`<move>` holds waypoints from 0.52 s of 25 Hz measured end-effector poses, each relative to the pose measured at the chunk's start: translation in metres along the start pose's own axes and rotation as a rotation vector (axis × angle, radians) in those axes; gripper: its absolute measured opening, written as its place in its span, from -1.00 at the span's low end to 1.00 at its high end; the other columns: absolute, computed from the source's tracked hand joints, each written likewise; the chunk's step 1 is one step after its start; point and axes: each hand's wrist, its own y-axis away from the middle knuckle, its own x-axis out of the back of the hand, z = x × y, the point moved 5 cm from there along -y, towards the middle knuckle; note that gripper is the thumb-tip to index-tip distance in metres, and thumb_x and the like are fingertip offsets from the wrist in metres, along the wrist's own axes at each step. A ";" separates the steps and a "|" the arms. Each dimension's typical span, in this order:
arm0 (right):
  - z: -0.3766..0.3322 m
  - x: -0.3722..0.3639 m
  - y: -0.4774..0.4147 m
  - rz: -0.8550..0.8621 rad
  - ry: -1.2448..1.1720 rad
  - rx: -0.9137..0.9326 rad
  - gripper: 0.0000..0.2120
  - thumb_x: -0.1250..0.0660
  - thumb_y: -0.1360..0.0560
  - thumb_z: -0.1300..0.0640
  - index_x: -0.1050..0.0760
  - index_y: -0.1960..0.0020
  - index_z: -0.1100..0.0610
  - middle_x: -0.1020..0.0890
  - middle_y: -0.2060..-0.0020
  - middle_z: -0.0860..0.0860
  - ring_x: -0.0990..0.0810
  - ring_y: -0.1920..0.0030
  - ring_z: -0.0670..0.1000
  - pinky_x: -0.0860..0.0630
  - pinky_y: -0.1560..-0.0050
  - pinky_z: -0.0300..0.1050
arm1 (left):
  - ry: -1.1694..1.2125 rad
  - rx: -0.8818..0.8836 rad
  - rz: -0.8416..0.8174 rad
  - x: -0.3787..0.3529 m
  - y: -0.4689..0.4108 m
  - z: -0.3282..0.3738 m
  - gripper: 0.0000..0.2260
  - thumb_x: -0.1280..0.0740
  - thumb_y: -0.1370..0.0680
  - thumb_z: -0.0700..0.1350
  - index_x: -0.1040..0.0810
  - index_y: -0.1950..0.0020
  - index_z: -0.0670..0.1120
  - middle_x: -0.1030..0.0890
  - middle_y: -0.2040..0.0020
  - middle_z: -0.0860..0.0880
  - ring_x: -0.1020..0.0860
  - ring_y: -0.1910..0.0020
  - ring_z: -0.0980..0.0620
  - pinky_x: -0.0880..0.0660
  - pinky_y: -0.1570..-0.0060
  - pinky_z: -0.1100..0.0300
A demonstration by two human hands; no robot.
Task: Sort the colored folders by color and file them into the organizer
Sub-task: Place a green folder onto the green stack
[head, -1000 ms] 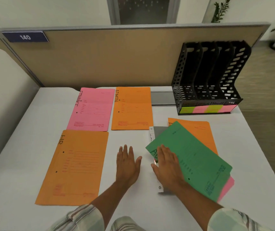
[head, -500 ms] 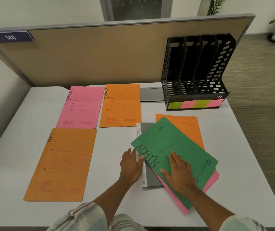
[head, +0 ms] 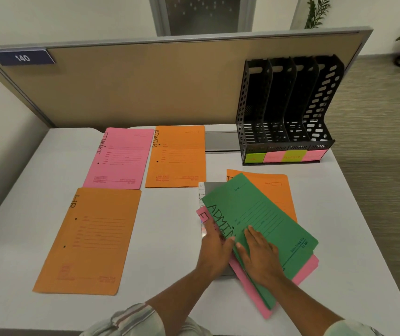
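Currently the green folder [head: 262,209], in front of the organizer [head: 325,98], is pressed under the flat right hand [head: 259,258]; the grip of the left hand [head: 214,251] cannot be told. It should be slid off squarely.

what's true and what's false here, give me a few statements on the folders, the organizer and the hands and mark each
The green folder is marked ADMIN. True.
The organizer already holds folders. False: its slots show none.
The right hand lies flat on the green folder. True.
The back pink folder is marked HR. False: it reads FINANCE; HR is on the near orange folder.
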 end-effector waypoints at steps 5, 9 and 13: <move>-0.002 0.004 0.001 0.021 -0.023 -0.007 -0.39 0.08 -0.69 -0.24 -0.14 -0.65 0.01 -0.15 -0.66 -0.05 -0.12 -0.63 -0.02 -0.20 -0.52 0.10 | 0.185 0.079 -0.024 -0.018 0.013 -0.004 -0.50 -0.34 -0.60 -0.33 -0.33 -0.43 0.09 -0.64 -0.29 -0.01 -0.66 -0.22 0.06 -0.65 -0.25 0.02; -0.006 0.015 -0.001 0.079 -0.037 0.003 -0.46 0.02 -0.71 -0.19 -0.20 -0.64 -0.04 -0.19 -0.64 -0.08 -0.19 -0.61 -0.04 -0.21 -0.46 0.08 | 0.334 0.172 0.018 -0.007 0.007 -0.001 -0.52 -0.21 -0.62 -0.41 -0.36 -0.46 0.00 -0.64 -0.31 -0.04 -0.66 -0.24 -0.01 -0.65 -0.24 -0.11; 0.001 0.034 -0.014 0.172 -0.114 -0.117 -0.42 -0.11 -0.68 -0.18 -0.25 -0.61 0.09 -0.26 -0.62 0.06 -0.23 -0.60 0.06 -0.21 -0.48 0.16 | 0.481 0.192 0.089 0.024 -0.001 0.008 -0.62 -0.17 -0.68 -0.37 -0.50 -0.34 0.04 -0.73 -0.20 -0.07 -0.73 -0.14 -0.10 -0.70 -0.11 -0.16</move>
